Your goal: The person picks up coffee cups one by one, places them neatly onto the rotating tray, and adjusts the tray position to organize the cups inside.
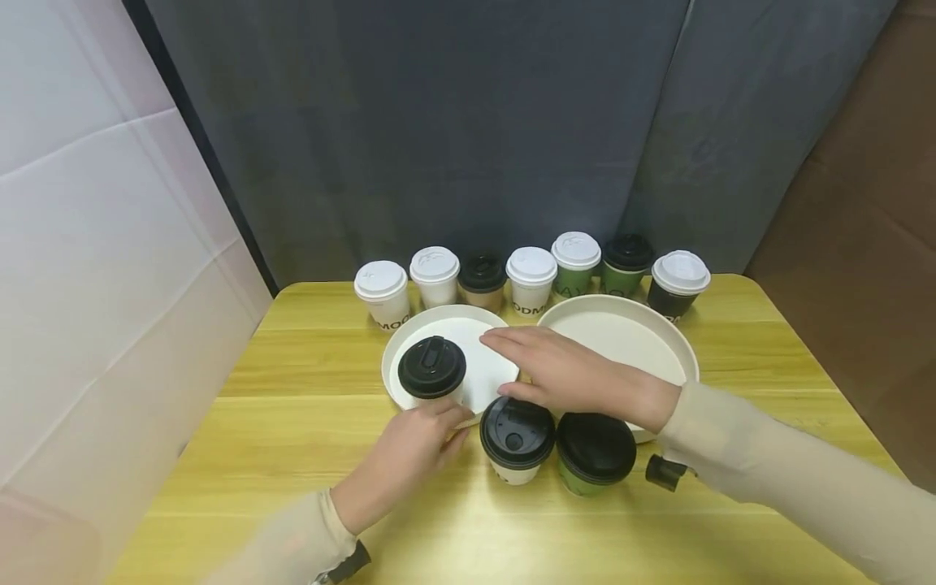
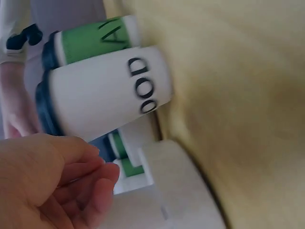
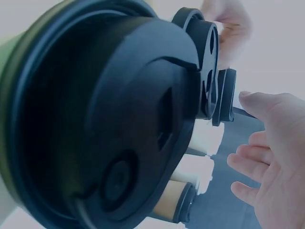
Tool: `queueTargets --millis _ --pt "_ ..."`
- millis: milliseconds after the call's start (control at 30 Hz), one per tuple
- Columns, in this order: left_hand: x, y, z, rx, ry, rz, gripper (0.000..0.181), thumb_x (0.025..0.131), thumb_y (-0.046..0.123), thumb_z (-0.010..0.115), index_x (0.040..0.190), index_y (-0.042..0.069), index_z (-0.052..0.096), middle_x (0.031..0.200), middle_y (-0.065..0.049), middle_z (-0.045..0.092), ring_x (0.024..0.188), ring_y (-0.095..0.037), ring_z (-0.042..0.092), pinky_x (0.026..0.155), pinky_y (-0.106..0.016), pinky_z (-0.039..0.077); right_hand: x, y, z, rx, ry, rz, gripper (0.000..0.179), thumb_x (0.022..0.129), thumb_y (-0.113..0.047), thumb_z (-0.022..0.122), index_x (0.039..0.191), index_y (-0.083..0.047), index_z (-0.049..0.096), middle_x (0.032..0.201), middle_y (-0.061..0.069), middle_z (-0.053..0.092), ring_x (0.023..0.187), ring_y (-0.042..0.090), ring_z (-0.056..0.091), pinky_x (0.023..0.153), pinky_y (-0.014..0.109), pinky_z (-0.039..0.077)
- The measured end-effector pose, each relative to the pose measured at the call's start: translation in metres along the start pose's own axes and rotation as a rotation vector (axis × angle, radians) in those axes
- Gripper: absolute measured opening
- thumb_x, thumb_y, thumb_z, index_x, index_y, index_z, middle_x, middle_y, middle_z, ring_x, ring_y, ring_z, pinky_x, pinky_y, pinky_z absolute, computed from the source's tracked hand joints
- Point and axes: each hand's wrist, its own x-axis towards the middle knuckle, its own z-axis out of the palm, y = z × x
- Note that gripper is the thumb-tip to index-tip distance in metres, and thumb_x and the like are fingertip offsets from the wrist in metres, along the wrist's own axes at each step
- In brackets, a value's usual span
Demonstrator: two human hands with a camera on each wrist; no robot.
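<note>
A cup with a black lid (image 1: 432, 366) stands on the left, smaller white plate (image 1: 478, 378). Just in front of it is my left hand (image 1: 413, 451), fingers loosely curled near the plate's front rim, with nothing visible in their grasp in the left wrist view. My right hand (image 1: 566, 370) reaches leftward over the gap between the plates, its fingers extended and apart from the cups. Below it stand a white cup with a black lid (image 1: 517, 435) and a green cup with a black lid (image 1: 595, 447), side by side on the table.
A larger cream plate (image 1: 683, 349) lies at the right, partly behind the right forearm. Several lidded cups line the table's back edge, from a white one (image 1: 382, 292) to a black one with a white lid (image 1: 678, 283). Behind them hangs a dark grey curtain (image 1: 439, 122).
</note>
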Motion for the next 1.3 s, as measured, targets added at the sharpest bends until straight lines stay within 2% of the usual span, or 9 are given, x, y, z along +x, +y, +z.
queueTargets --millis 133,333,433,733,967,1067,1300 --pt "-0.003 0.0 0.011 -0.01 -0.04 -0.044 0.026 0.08 0.016 0.079 0.104 0.012 0.072 0.097 0.001 0.072 0.083 -0.015 0.071 0.069 -0.03 0.06 -0.003 0.002 0.002 0.003 0.002 0.001 0.064 0.095 -0.034 0.064 0.147 -0.004 0.044 0.148 0.012 0.052 0.138 0.027 0.049 0.117 0.045 0.039" --pt "-0.008 0.001 0.022 -0.049 -0.097 -0.054 0.033 0.085 0.014 0.074 0.117 0.01 0.068 0.114 -0.004 0.073 0.1 -0.02 0.072 0.083 -0.033 0.06 -0.007 0.005 0.005 0.021 -0.002 0.027 0.063 0.095 -0.035 0.063 0.147 -0.004 0.044 0.149 0.012 0.052 0.139 0.026 0.049 0.115 0.045 0.04" --pt "-0.01 0.001 0.026 -0.049 -0.102 -0.058 0.036 0.086 0.015 0.074 0.12 0.008 0.067 0.118 -0.006 0.072 0.104 -0.021 0.071 0.086 -0.035 0.06 -0.008 0.005 0.006 0.023 -0.006 0.031 0.063 0.096 -0.035 0.063 0.148 -0.004 0.043 0.149 0.011 0.051 0.139 0.025 0.049 0.115 0.045 0.04" --pt "-0.016 -0.001 0.028 0.025 -0.052 -0.012 0.034 0.086 0.019 0.074 0.118 0.011 0.068 0.114 -0.003 0.073 0.098 -0.019 0.072 0.074 -0.033 0.061 -0.009 0.007 0.009 0.02 -0.013 0.04 0.063 0.096 -0.036 0.063 0.148 -0.005 0.044 0.149 0.011 0.051 0.139 0.025 0.049 0.115 0.045 0.041" --pt "-0.025 -0.007 0.023 0.069 -0.026 -0.03 0.03 0.084 0.022 0.074 0.111 0.012 0.067 0.102 0.002 0.071 0.077 -0.014 0.07 0.056 -0.03 0.056 -0.009 0.007 0.01 0.03 -0.014 0.039 0.063 0.096 -0.034 0.063 0.147 -0.005 0.044 0.149 0.011 0.051 0.139 0.024 0.049 0.115 0.045 0.041" --pt "-0.03 -0.012 0.021 0.077 -0.03 -0.039 0.03 0.085 0.024 0.073 0.112 0.014 0.066 0.101 0.004 0.071 0.075 -0.013 0.069 0.056 -0.029 0.055 -0.009 0.006 0.011 0.034 -0.015 0.036 0.062 0.096 -0.033 0.063 0.147 -0.005 0.044 0.149 0.01 0.052 0.139 0.024 0.05 0.115 0.045 0.041" --pt "-0.037 -0.023 0.02 0.103 -0.004 -0.027 0.036 0.083 0.023 0.077 0.118 0.015 0.069 0.111 0.001 0.073 0.088 -0.015 0.073 0.067 -0.031 0.06 -0.009 0.007 0.014 0.041 -0.009 0.028 0.059 0.096 -0.032 0.062 0.147 -0.006 0.045 0.148 0.009 0.053 0.138 0.024 0.05 0.115 0.045 0.041"
